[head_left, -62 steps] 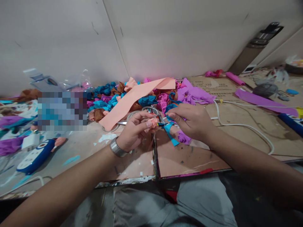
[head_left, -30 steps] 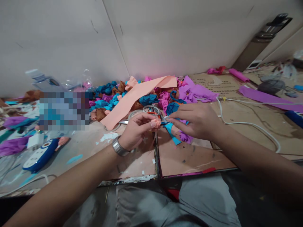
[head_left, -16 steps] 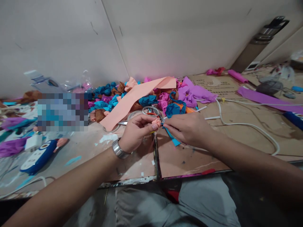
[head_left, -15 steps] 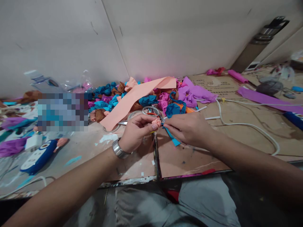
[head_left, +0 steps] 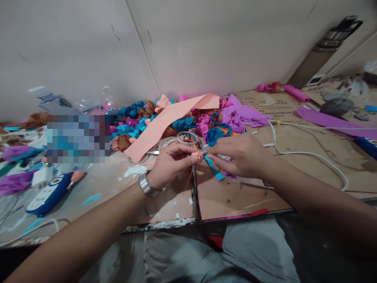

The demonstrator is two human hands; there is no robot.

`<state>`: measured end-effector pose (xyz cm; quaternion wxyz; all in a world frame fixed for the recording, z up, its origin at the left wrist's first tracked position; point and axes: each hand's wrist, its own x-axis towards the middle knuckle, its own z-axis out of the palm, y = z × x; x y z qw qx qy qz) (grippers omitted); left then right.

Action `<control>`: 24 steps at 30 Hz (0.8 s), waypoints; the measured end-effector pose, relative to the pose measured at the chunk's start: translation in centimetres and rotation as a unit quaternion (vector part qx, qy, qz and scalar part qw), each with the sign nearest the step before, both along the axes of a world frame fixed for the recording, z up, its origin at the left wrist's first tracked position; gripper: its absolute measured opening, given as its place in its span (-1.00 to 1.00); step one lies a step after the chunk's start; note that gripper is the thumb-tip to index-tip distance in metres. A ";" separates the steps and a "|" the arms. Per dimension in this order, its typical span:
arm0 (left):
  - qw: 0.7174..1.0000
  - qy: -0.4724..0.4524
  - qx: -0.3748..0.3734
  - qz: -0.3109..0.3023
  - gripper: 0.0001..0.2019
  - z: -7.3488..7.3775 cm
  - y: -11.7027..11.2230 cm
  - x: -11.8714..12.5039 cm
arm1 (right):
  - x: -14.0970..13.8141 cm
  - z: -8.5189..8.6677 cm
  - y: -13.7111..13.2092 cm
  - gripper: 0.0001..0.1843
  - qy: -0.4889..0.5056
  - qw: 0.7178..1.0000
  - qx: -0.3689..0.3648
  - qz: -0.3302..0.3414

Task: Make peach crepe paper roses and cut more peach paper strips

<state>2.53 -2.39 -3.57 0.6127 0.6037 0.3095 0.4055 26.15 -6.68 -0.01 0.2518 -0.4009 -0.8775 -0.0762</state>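
My left hand [head_left: 169, 164], a metal watch on its wrist, is closed with thumb and fingers pinching a small peach crepe paper flower [head_left: 196, 157]. My right hand [head_left: 244, 155] is closed in a pinch just right of the flower, by a small dark blue bit at its base. What its fingertips grip is mostly hidden. Under the hands lies a bright blue paper strip [head_left: 214, 168]. Just behind the hands are coiled rings of wire or tape [head_left: 187, 137]. A long peach crepe paper strip [head_left: 165, 122] lies across a heap of crumpled coloured paper [head_left: 184, 124].
Purple crepe paper [head_left: 241, 112] lies right of the heap. A white cord [head_left: 309, 156] curves over the cardboard [head_left: 265, 106]. A blue-and-white power strip [head_left: 48, 194] with a charger is at left. A tall flask [head_left: 321, 55] stands at back right. A patch at left is pixelated.
My right hand has shifted slightly right, its fingers a little apart from the flower. The flower in my left hand has turned or moved slightly right. Some purple paper now shows below the right hand.
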 end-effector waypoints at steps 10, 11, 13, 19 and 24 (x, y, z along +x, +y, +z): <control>0.999 -0.003 -0.026 -0.026 -0.80 0.1 -0.3 0.1 | 0.0 0.4 -0.1 -0.58 -0.001 0.999 -0.038 0.018; 0.999 -0.005 -0.026 -0.026 -0.80 0.1 -0.3 0.1 | 0.0 0.3 -0.1 -0.57 -0.001 0.999 -0.040 0.020; 0.999 -0.006 -0.027 -0.029 -0.80 0.1 -0.2 0.1 | -0.1 0.3 -0.1 -0.57 0.001 0.999 -0.041 0.020; 0.999 -0.019 -0.034 -0.037 -0.82 0.1 -0.1 0.1 | -0.2 0.1 0.0 -0.55 -0.003 0.999 -0.040 0.015; 0.998 -0.018 -0.037 -0.039 -0.80 -0.4 0.0 0.1 | -0.2 -0.1 0.0 -0.57 -0.008 0.999 -0.034 0.021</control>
